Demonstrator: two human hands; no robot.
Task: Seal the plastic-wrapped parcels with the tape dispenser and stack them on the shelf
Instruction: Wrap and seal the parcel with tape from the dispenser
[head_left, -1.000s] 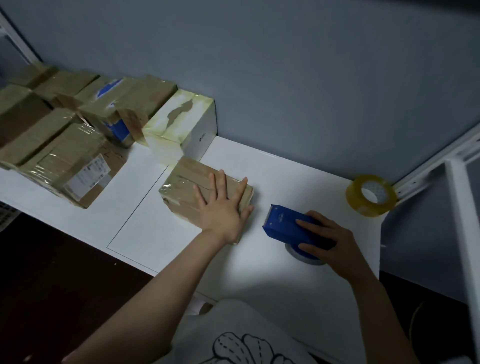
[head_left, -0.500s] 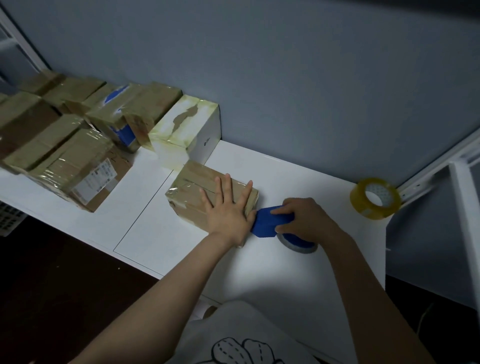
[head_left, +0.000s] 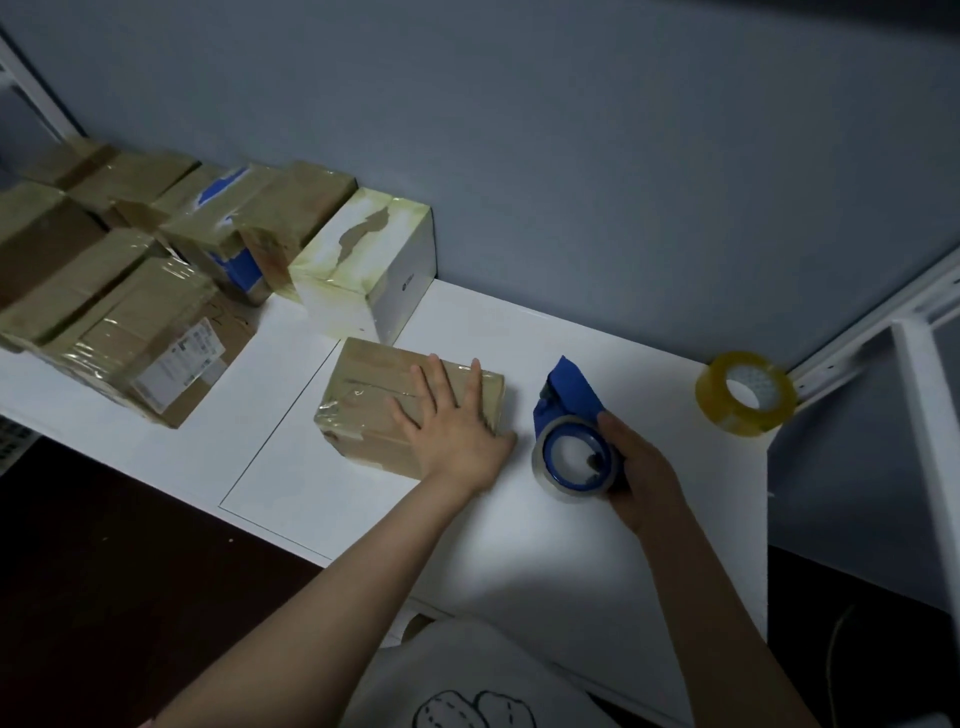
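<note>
Blue tape dispenser (gripped by right hand) beside left hand.

Dim light; plain blue-grey wall behind white table, seam line across its top; dark floor below; white metal frame at right edge.

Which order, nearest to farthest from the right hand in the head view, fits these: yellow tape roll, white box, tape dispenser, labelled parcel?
1. The tape dispenser, gripped by the right hand itself.
2. The yellow tape roll, far right at the back.
3. The white box, at the back, left of centre.
4. The labelled parcel, far left, near the front edge.
</note>
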